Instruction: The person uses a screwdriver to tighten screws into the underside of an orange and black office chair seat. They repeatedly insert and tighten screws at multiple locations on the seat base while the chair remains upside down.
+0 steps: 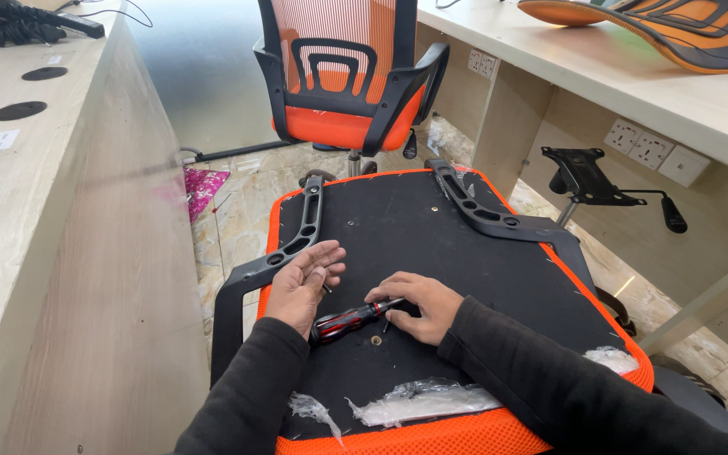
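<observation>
Overhead, wooden desks flank the upturned orange seat.

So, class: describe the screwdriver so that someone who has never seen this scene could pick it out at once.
Find the upturned chair seat, a black underside edged in orange mesh, lying in front of the person. Near its front edge, between the left hand and right hand, lies the screwdriver. Its glossy red-and-black handle sets it apart from the matt black armrests bolted at the sides.

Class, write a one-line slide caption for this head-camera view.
Right hand holds a red-and-black screwdriver on an upturned orange mesh chair seat's black underside; left hand open beside it.
</observation>
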